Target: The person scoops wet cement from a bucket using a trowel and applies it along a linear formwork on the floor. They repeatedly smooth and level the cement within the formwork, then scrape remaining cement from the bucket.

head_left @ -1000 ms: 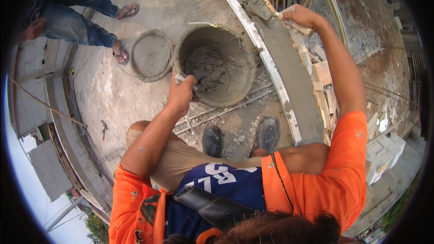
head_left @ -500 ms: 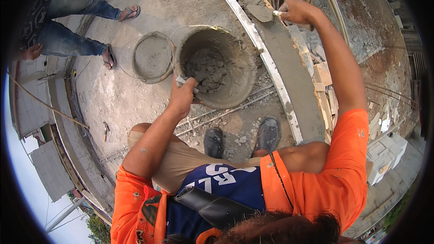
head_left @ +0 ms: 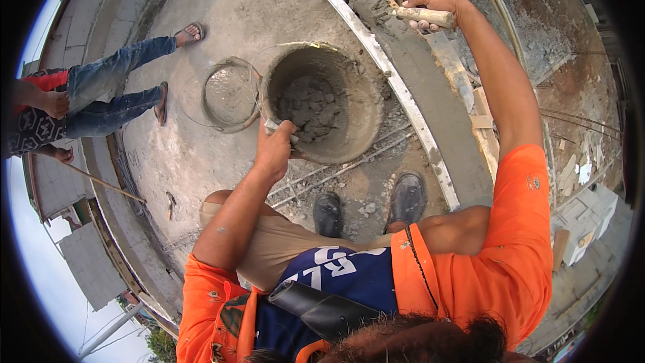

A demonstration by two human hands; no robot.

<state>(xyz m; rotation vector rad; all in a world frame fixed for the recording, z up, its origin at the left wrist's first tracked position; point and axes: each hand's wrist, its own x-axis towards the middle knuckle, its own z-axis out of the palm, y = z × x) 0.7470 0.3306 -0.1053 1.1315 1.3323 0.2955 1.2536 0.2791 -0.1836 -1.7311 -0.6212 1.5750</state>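
Observation:
My right hand (head_left: 433,8) is closed around the pale handle of a trowel (head_left: 424,16) at the far right. The trowel's blade is hard to make out against the wet mortar strip (head_left: 437,87) below it. Closer in, my left hand (head_left: 274,151) is closed on a short pale grip (head_left: 271,126) at the left rim of a large mortar-coated bucket (head_left: 369,128). The grip seems to belong to the bucket's thin wire handle, but its join is hidden. Lumpy grey mortar (head_left: 312,104) lies in the bottom of this bucket.
A smaller bucket (head_left: 232,97) stands left of the large one. A white-edged board (head_left: 403,94) borders the mortar strip. My boots (head_left: 406,198) stand behind the bucket, near steel bars (head_left: 322,175). A person in jeans (head_left: 127,60) stands left; a hammer-like tool (head_left: 170,206) lies on the floor.
My right hand has turned the trowel: its blade showed flat before, and now the handle's length shows. My left hand keeps its grip. The other person's legs and arms have shifted.

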